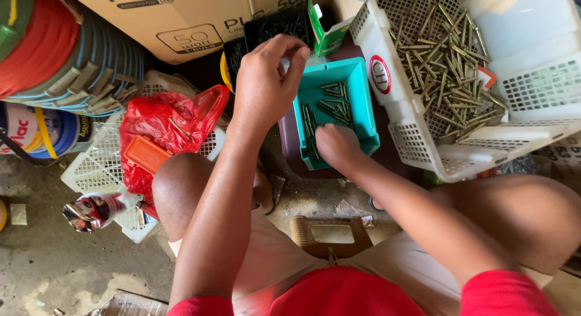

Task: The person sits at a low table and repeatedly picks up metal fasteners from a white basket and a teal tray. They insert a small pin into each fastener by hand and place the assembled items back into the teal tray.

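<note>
Fingers [289,49] of the left hand [263,86] curl in, tips pinched together above the teal tray [362,104]; whether they hold anything, I cannot tell. Far left, a red plastic bag [163,122] lies on a white basket [91,167]. Right hand [338,148] dips into the tray, fingers tucked down among the brass screws [330,101], grip hidden. Further right, a white mesh crate [411,140] holds a big heap of long screws [448,55].
</note>
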